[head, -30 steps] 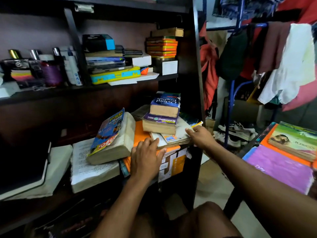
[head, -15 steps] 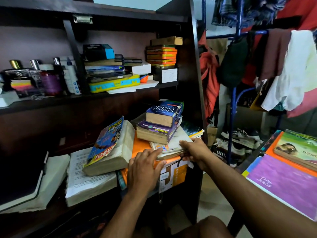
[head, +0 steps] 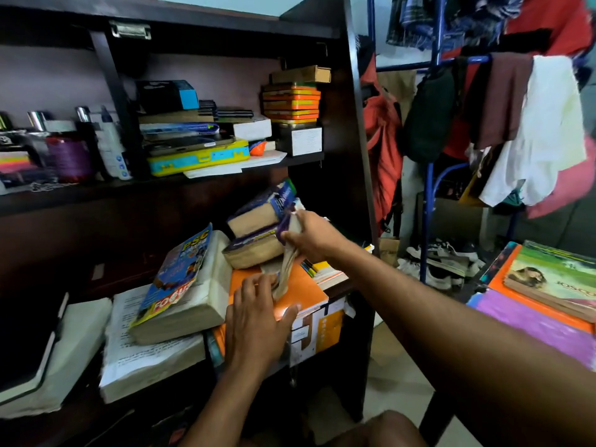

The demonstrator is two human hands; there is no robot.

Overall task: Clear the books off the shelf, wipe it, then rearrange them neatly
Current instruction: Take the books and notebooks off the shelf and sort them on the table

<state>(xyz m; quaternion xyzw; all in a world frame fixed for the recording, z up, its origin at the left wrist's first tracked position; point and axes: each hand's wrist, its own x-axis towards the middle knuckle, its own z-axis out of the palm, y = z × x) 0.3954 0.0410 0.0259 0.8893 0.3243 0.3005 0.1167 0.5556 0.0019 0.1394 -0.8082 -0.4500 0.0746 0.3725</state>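
My right hand [head: 309, 235] is pinching a limp, worn booklet [head: 285, 269] and tipping two thick books [head: 258, 230] back on the lower shelf [head: 338, 285]. My left hand [head: 254, 324] is lying spread on the orange book [head: 303, 296]. A fat PSC guide [head: 180, 285] is crowding the left side. Half a second ago those books were lying flat; now they are leaning, their page edges yellowed.

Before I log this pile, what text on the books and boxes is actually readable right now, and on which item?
"PSC" at the top of the tilted blue and yellow book.
"FOCUS" in red near that cover's lower edge; the last letters blur.
"JOSCO", partly cut off, on the green book at right.
Blue dictionary spine, white box label, loose printed pages: too blurred.
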